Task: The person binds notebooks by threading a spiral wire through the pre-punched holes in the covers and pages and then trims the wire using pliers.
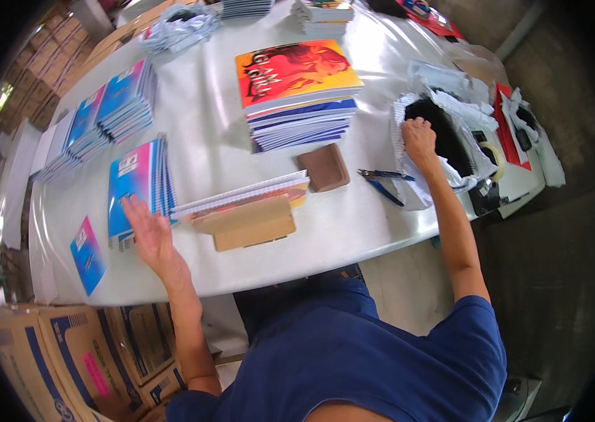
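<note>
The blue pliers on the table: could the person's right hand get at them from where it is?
Probably yes: the right hand rests on the bag of black coils, and the pliers lie just beside it with nothing on them.

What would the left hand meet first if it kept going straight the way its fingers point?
The left hand lies flat, fingers pointing up the table. They already touch the blue-and-pink notebook stack, so that stack comes first. Beyond it lie more blue notebook stacks, though depth is hard to judge.

On the white table (pixel 199 126) lie blue-and-pink notebooks (pixel 132 186), a stack (pixel 297 91) topped by an orange, red and yellow cover, a brown block (pixel 323 167), blue-handled pliers (pixel 382 181) and black spiral coils (pixel 445 133) in white plastic.
</note>
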Motion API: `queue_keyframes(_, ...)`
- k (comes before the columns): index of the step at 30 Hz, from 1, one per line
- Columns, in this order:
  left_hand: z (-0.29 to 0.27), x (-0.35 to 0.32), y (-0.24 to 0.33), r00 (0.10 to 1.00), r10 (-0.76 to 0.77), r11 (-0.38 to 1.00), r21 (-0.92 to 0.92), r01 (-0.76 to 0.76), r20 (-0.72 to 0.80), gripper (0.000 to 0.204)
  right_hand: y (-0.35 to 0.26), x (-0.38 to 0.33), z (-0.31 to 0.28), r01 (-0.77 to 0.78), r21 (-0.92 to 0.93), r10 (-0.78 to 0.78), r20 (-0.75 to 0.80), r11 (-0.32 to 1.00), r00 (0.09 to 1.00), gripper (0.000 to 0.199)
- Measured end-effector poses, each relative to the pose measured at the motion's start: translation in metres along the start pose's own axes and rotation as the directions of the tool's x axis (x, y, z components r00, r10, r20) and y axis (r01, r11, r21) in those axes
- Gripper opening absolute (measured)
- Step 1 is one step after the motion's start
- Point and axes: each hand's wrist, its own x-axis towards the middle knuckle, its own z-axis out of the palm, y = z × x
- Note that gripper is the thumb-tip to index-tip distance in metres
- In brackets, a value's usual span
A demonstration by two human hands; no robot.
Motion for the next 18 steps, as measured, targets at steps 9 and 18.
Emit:
queue_keyframes(9,-0.004,0.001,0.020,0.999,0.010,0.999,0.040,-0.008,-0.044,0.065,0.016,-0.003,0.013,0.097,0.049,-0.092,-0.082,0.994,0.992,0.012)
queue_keyframes(18,0.008,-0.001,0.029,0.996,0.084,0.986,0.146,-0.084,0.011,0.064,0.028,0.010,0.005,0.008,0.098,0.001,-0.093,0.995,0.996,0.012)
